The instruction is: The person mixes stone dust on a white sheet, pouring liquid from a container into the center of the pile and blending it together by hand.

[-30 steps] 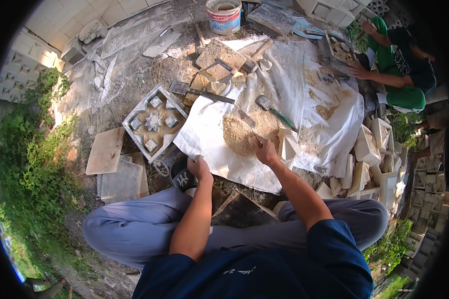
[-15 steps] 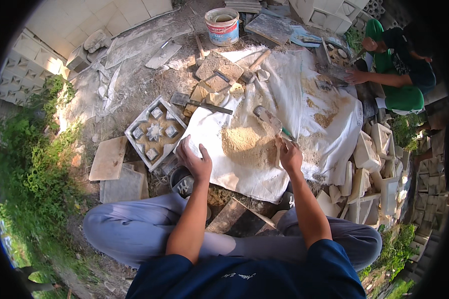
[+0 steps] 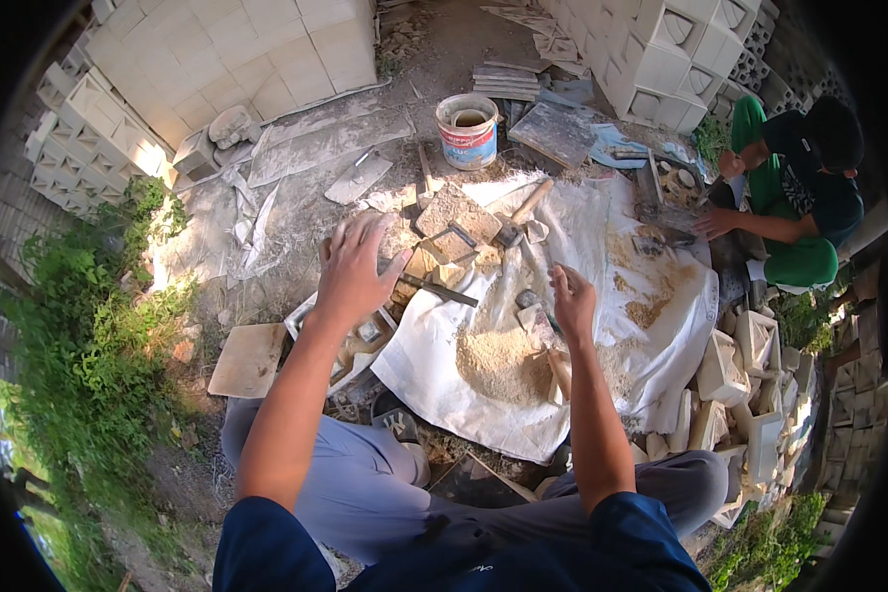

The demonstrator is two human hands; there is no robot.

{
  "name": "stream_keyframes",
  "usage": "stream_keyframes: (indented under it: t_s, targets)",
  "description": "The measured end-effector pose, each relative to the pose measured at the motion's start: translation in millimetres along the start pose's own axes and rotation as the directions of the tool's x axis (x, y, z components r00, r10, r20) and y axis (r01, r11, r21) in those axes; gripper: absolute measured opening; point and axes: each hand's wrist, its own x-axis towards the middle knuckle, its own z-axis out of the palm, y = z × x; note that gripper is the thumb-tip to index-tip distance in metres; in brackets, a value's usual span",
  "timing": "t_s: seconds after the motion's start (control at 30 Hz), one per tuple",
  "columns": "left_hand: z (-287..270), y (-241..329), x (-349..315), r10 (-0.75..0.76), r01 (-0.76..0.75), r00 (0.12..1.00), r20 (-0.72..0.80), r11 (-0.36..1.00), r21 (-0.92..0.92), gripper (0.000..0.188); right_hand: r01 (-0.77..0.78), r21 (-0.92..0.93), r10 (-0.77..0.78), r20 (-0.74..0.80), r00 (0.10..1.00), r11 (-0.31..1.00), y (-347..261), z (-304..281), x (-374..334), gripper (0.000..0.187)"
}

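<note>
My left hand (image 3: 357,268) is raised with its fingers spread, holding nothing. It covers one end of a dark flat-bladed metal tool (image 3: 442,289) and sits just above a square patterned mould (image 3: 373,331), partly hidden by my forearm. My right hand (image 3: 573,299) hovers over the white sack cloth (image 3: 419,360), fingers loosely bent and thumb apart, with nothing visible in it. Close beside it lies a trowel (image 3: 536,322), whose handle is mostly hidden. Under the trowel's near end is a heap of pale yellow powder (image 3: 503,367).
A hammer (image 3: 525,214) and a dusty square slab (image 3: 456,213) lie beyond the powder. Farther back stands a bucket (image 3: 468,138). Broken pale blocks (image 3: 725,365) are piled at right. A co-worker (image 3: 794,187) sits at far right, one hand by another mould (image 3: 676,185).
The view has tilted up, so the scene sits lower. My left hand has moved forward and left, over the mould's far side. My right hand has moved forward, alongside the trowel.
</note>
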Motion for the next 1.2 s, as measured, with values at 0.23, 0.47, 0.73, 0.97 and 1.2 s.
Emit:
stream_keyframes:
  t_s: [0.23,0.47,0.73,0.97,1.2]
  targets:
    - [47.2,-22.0,56.7,-0.147,0.145,0.989,-0.018,0.984,-0.107,0.06,0.029,-0.009,-0.027,0.168,0.985,1.0,-36.4,38.2,62.8,0.031]
    - [127.5,-65.6,103.2,-0.2,0.176,0.978,-0.054,0.94,-0.293,0.066,0.3,-0.093,-0.287,0.13,0.949,0.949,-39.3,96.6,230.1,0.024]
    - [144.1,-115.1,111.0,-0.339,0.354,0.935,0.103,0.888,-0.295,0.072,0.558,-0.406,-0.412,0.395,0.821,0.723,-45.7,238.4,367.8,0.051]
    - [152.1,-124.2,120.2,-0.358,0.356,0.932,0.066,0.862,-0.36,0.07,0.632,-0.565,-0.345,0.538,0.769,0.53,-9.1,297.3,392.1,0.042]
    - [146.9,-117.4,120.2,-0.363,0.379,0.925,0.113,0.864,-0.331,0.067,0.417,-0.642,-0.288,0.301,0.909,0.643,-1.0,278.4,353.5,0.03]
